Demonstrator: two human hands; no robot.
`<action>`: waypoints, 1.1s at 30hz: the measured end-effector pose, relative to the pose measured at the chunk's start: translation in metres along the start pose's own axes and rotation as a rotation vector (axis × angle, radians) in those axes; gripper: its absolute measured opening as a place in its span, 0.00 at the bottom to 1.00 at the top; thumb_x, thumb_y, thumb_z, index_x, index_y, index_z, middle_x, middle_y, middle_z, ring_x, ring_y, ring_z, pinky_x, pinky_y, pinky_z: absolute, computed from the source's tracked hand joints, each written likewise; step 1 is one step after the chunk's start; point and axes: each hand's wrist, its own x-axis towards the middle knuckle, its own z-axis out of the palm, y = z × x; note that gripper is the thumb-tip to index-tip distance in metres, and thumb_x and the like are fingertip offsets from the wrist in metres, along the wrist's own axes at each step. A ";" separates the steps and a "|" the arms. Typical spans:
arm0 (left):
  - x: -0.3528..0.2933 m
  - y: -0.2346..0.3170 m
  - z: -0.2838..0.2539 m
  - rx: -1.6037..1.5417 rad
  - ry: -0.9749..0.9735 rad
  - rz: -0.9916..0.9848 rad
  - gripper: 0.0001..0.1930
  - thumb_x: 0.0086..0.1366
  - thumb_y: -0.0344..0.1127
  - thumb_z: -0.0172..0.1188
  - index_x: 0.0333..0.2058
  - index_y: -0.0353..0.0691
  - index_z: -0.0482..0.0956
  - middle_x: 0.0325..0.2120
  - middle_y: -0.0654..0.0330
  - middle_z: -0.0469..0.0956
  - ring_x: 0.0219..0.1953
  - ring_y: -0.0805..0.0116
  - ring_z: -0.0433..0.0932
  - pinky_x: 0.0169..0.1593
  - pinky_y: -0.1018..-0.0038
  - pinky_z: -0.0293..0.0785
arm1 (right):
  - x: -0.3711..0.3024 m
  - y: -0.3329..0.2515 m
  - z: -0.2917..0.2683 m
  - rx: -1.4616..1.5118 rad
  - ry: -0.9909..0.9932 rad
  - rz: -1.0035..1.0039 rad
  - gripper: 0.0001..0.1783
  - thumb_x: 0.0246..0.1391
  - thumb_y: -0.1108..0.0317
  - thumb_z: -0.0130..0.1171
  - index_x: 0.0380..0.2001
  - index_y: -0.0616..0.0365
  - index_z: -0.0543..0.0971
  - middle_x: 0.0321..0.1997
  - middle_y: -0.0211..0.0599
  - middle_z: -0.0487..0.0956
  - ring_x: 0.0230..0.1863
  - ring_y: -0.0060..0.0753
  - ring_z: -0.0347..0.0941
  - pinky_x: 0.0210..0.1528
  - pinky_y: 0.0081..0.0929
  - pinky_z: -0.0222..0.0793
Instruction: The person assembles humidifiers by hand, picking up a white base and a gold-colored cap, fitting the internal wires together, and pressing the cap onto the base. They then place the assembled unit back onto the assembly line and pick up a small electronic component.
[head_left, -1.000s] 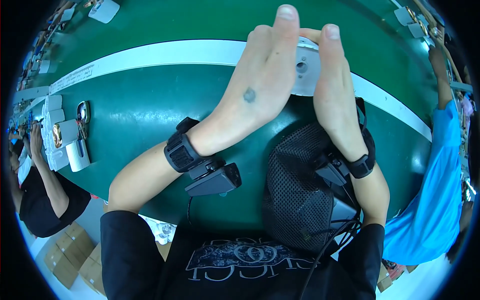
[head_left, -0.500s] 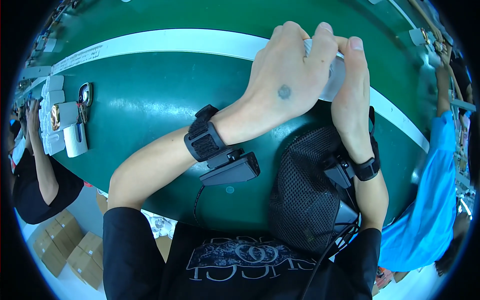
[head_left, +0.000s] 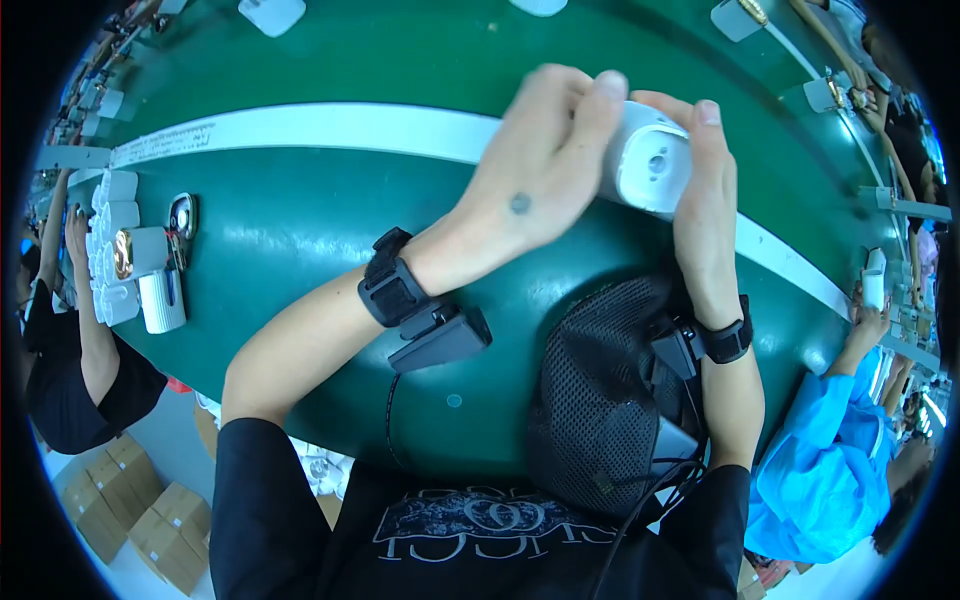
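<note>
Above the white strip, both my hands hold a white rounded plastic housing. Its open end faces me and shows a recessed centre with small holes. My left hand, slightly smeared by motion, is closed against its left side, thumb up; its fingertips are hidden behind the housing. From the right side my right hand grips it, thumb along the edge and fingers behind. Each wrist wears a black strap with a small dark box. Under my right forearm lies a black mesh bag with cables.
On the green table, a white strip runs across. At left stand several white housings, a ribbed white cylinder and keys with a fob. People work at both sides. Cardboard boxes sit on the floor.
The housing has turned, so its open end now shows between my hands. My left hand has shifted left and slightly down. At right, the person in blue now holds a white part.
</note>
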 end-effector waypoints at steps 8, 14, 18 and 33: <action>0.093 -0.045 -0.045 0.672 0.515 0.568 0.45 0.55 0.49 0.75 0.64 0.31 0.62 0.51 0.42 0.71 0.45 0.50 0.75 0.52 0.59 0.75 | 0.044 0.036 -0.052 -0.899 0.385 -0.651 0.28 0.51 0.65 0.72 0.54 0.62 0.74 0.57 0.48 0.72 0.58 0.48 0.68 0.60 0.37 0.66; 0.145 -0.042 -0.039 0.607 0.412 0.388 0.48 0.53 0.49 0.76 0.64 0.32 0.60 0.57 0.40 0.71 0.51 0.43 0.78 0.58 0.57 0.74 | 0.016 0.011 -0.042 -1.025 0.294 -0.576 0.30 0.47 0.68 0.74 0.53 0.58 0.74 0.60 0.47 0.69 0.63 0.55 0.64 0.63 0.42 0.63; 0.148 -0.048 -0.044 0.448 0.308 0.320 0.49 0.52 0.46 0.77 0.66 0.33 0.58 0.60 0.42 0.70 0.56 0.45 0.78 0.61 0.58 0.73 | 0.008 -0.005 -0.045 -1.032 0.278 -0.625 0.27 0.50 0.72 0.71 0.54 0.55 0.74 0.62 0.45 0.69 0.62 0.54 0.66 0.62 0.41 0.65; -0.041 -0.009 -0.053 0.065 -0.561 0.137 0.53 0.53 0.31 0.71 0.73 0.42 0.47 0.64 0.45 0.69 0.65 0.53 0.71 0.67 0.61 0.67 | 0.005 -0.021 -0.045 -0.414 -0.672 -0.424 0.30 0.53 0.82 0.58 0.61 0.52 0.75 0.60 0.40 0.76 0.55 0.42 0.77 0.56 0.33 0.73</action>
